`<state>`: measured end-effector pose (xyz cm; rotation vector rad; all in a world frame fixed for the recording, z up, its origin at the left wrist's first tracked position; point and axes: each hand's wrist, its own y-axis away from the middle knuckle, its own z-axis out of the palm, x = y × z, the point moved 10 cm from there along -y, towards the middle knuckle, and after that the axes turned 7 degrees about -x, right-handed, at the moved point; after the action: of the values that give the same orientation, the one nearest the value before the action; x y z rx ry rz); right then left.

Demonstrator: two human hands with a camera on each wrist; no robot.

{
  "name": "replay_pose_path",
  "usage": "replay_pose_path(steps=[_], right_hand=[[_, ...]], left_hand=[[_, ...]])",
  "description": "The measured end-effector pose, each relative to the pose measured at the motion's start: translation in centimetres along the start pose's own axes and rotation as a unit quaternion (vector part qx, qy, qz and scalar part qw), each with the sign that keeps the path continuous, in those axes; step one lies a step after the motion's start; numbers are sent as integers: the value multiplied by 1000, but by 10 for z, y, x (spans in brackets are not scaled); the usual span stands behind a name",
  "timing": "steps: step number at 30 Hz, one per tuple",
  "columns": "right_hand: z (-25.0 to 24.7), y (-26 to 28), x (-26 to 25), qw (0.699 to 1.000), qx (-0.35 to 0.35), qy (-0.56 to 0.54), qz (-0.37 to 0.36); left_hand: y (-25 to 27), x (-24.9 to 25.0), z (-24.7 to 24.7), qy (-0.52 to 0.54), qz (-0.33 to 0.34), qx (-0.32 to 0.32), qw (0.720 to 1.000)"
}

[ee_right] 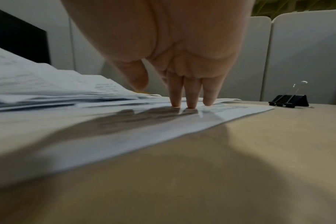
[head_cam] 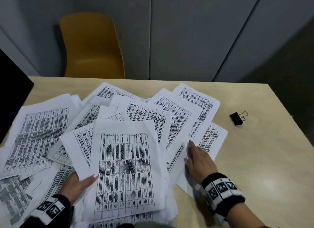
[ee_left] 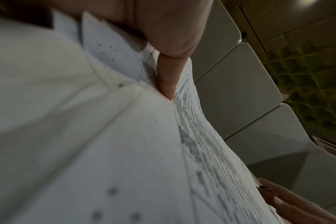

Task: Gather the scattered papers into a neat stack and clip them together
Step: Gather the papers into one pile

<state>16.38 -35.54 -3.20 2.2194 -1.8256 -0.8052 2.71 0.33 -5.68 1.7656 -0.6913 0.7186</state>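
Note:
Several printed sheets (head_cam: pixel 124 168) lie fanned across the beige table (head_cam: pixel 265 160). My left hand (head_cam: pixel 79 182) grips a small bundle of them at the near left, thumb (ee_left: pixel 167 78) on top and the other fingers hidden underneath. At the right side of the spread, my right hand (head_cam: pixel 198 161) lies flat with straight fingers (ee_right: pixel 190 94) that press on a sheet (ee_right: pixel 163 128). A black binder clip (head_cam: pixel 237 118) sits alone on the table to the right of the papers, also seen beyond my right fingers as the clip (ee_right: pixel 289 100).
A yellow chair (head_cam: pixel 91 46) stands behind the table, in front of grey partition panels (head_cam: pixel 186 32). A dark flat object (head_cam: pixel 11 92) rises at the far left. The table's right edge (head_cam: pixel 295 126) runs diagonally close to the clip.

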Motion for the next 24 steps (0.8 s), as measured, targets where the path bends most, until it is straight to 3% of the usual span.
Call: replay_pose_path(steps=[3,6,8,10,11,12,17,19,21,24], right_hand=[[13,27,-11,1000,-5,-9,-27],[3,26,8,989,68,-131,2],[-11,22,48,963,148,-173,147],[-10,25,81,916,133,-211,314],[-5,23,85,899,100,-235,357],[0,18,83,894,69,-246,369],[6,-15,38,950,18,-156,270],[-2,-12,39,933,56,-209,288],[-12,-5,48,892,106,-290,331],[-20,-8,45,859,115,-343,363]], left_hand=[[0,-2,-1,-4,-3,0,1000],[-1,-3,-2,-19,-2,1,1000],[-1,-3,-2,-21,2,1,1000],[-2,-5,-2,-18,-1,1,1000],[-2,-5,-2,-18,-2,0,1000],[-2,-5,-2,-18,-3,1,1000],[-2,-3,-1,-22,2,2,1000],[-2,-2,-2,-24,4,7,1000],[-2,-2,-2,-25,6,13,1000],[-2,-2,-2,-20,2,11,1000]])
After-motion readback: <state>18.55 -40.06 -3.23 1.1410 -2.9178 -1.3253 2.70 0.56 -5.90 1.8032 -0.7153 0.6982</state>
